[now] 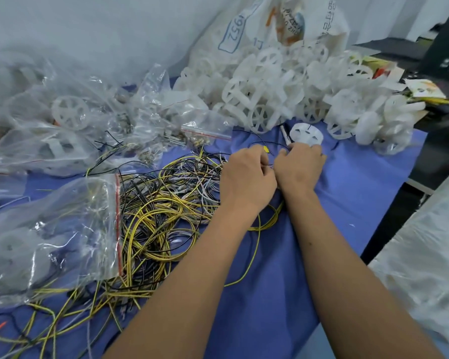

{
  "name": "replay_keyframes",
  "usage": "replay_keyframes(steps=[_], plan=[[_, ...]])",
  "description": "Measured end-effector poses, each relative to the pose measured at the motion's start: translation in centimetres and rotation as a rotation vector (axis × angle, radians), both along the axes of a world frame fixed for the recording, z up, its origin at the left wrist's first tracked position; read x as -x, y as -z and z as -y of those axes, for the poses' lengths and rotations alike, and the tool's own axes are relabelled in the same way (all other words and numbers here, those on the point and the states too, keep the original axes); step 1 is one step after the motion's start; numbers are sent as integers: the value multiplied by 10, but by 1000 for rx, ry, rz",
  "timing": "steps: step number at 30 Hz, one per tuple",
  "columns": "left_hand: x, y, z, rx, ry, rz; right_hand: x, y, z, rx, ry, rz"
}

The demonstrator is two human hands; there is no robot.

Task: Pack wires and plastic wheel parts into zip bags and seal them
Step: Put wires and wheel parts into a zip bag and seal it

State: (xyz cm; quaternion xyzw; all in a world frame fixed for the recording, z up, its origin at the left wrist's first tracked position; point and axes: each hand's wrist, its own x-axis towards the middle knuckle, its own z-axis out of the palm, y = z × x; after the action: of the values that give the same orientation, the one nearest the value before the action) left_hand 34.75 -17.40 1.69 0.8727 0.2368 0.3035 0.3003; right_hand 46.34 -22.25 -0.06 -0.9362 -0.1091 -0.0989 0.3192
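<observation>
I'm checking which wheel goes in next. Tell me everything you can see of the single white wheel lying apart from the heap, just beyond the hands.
The single white wheel is a flat disc of matte white plastic with several cut-out windows between spokes. It lies flat on the blue cloth, in front of the white wheel heap. The right hand sits at its near edge; whether they touch is unclear.

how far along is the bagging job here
Done: several filled zip bags lie at the left. In hand: both hands, left hand and right hand, pinch thin wires beside a single white wheel. Left: a big wire tangle and a wheel heap, so plenty remains.
</observation>
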Motion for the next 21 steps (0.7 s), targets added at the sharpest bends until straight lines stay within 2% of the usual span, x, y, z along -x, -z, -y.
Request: replay_keyframes(steps=[4,12,16,19,21], plan=[[8,-6,-3,5,-22,29,5,-5,5,-251,-25,44],[49,-25,-18,-28,-99,134,28,-17,4,-372,-142,250],[89,-32,-28,-39,-211,271,58,-34,-10,-503,-260,340],[128,-29,-40,-234,-409,268,89,-41,-31,-672,-339,229],[151,-24,-49,-360,-530,147,112,-45,-48,-857,-396,-47]])
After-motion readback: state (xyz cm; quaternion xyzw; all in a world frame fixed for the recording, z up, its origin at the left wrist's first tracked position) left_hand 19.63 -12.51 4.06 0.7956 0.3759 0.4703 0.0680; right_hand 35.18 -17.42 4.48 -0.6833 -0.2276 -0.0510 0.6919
